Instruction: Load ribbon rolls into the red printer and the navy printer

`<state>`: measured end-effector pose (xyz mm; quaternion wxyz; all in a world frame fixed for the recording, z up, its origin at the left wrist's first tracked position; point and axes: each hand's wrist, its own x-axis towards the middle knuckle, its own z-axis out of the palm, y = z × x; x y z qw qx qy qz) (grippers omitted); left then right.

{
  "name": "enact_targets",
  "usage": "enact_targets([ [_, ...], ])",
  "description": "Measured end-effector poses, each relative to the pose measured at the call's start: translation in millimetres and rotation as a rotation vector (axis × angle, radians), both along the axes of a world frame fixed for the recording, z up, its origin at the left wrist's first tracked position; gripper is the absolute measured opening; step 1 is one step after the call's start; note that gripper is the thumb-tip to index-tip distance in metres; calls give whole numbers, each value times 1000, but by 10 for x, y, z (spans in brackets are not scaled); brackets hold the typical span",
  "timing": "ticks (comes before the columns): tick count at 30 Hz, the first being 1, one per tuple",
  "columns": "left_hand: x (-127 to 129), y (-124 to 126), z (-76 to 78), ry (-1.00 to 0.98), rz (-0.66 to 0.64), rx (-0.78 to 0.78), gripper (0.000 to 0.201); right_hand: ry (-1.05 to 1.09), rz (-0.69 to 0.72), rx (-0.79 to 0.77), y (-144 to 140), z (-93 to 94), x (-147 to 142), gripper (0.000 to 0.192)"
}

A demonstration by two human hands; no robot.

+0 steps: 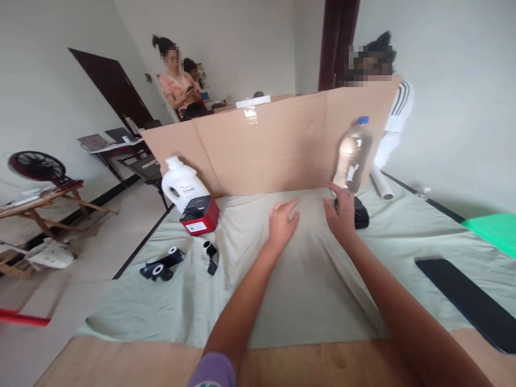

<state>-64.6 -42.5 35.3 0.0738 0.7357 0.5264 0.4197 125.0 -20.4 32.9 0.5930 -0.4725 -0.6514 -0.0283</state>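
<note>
Left hand flat on pale green cloth, fingers spread, empty. Right hand just right of it, fingers apart, touching small black object at its right side. Clear plastic bottle with blue cap stands just beyond fingertips, before cardboard screen.

Bare forearms; purple sleeve on left arm.
</note>
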Motion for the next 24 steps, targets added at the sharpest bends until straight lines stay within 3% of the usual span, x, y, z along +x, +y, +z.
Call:
enact_targets([
  [3,-1197,-157,281,-172,198,140,35,12,250,-92,-179,-26,-760,38],
  [5,-1971,-193,341,-399,450,144,32,55,400,-213,-212,-147,-1279,38],
  [8,-2854,-140,249,-581,663,109,37,137,584,-452,-125,-348,-2025,41],
  [10,-3195,-57,115,-664,720,61,38,204,695,-558,-10,-456,-2486,41],
  [13,-3382,91,-108,-759,764,-24,38,298,801,-638,193,-589,-3094,56],
  [16,-3339,214,-285,-821,799,-86,44,319,811,-747,394,-702,-3550,84],
  [19,-3256,276,-382,-860,847,-101,51,254,790,-810,550,-773,-3842,100],
  [24,-3235,265,-468,-872,864,-114,43,193,865,-731,596,-793,-4104,100],
])
